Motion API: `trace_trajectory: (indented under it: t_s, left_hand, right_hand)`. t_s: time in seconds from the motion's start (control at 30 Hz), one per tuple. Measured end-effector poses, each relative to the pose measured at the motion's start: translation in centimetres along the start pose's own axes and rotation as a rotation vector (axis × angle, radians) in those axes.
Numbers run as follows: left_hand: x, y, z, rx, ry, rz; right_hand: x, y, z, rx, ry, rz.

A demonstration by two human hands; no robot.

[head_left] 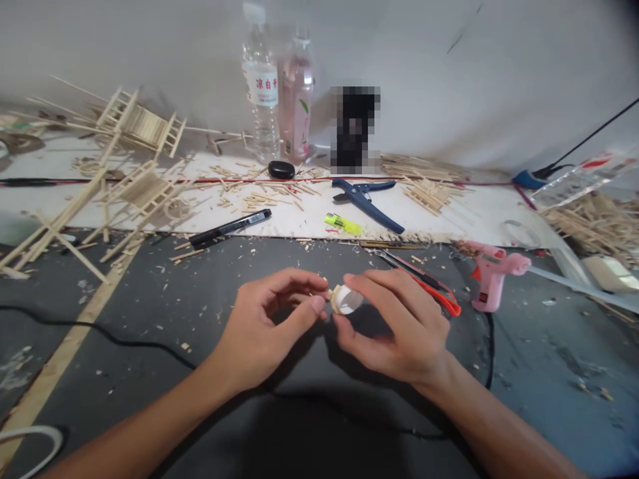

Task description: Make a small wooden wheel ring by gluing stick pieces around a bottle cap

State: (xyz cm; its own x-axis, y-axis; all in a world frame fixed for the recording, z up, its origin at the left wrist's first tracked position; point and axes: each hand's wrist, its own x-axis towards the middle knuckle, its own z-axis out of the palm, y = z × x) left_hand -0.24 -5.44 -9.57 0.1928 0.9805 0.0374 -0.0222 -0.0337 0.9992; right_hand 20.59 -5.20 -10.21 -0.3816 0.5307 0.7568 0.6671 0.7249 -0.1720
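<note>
Between my hands, above the dark tabletop, is a small white ring [351,303] with short pieces of light wood around its left side. My right hand [399,326] grips the ring between thumb and fingertips. My left hand [267,326] pinches at the ring's left side, its fingertips by the wood. What sits between those fingertips is small and partly hidden, seemingly a bit of wood stick. A pink hot glue gun [492,269] stands to the right of my right hand. Just beyond that hand lies an orange-handled tool [442,293].
Behind are a black marker [230,227], a yellow-green lighter [343,223], blue cutters [369,203] and scattered wood sticks [254,199]. Stick models [144,189] stand at left, two bottles [260,100] at the wall. A black cable [134,340] crosses the table.
</note>
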Motion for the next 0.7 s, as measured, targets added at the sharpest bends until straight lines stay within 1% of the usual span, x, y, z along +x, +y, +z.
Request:
trace_trajectory:
  t_s: [0.13, 0.3, 0.4, 0.5, 0.57, 0.7]
  left_hand:
    - [-0.1, -0.3, 0.1, 0.023, -0.021, -0.001]
    - [-0.1, -0.3, 0.1, 0.009, -0.038, -0.045]
    - [-0.1, -0.1, 0.0, 0.043, -0.025, -0.021]
    - [0.3, -0.2, -0.4, 0.083, 0.018, -0.001]
    - [0.7, -0.4, -0.8, 0.161, 0.028, -0.019]
    - [1.5, -1.0, -1.3, 0.372, -0.075, -0.064]
  right_hand:
    - [0.1, -0.2, 0.0, -0.021, 0.044, -0.053]
    - [0.2, -0.1, 0.2, -0.032, 0.041, -0.083]
    - [0.1, 0.0, 0.3, -0.043, 0.029, -0.086]
    - [0.1, 0.1, 0.2, -0.051, 0.032, -0.068]
    - [0.1, 0.1, 0.2, -0.049, 0.032, -0.054]
    - [0.1, -0.1, 0.0, -0.029, 0.024, -0.042]
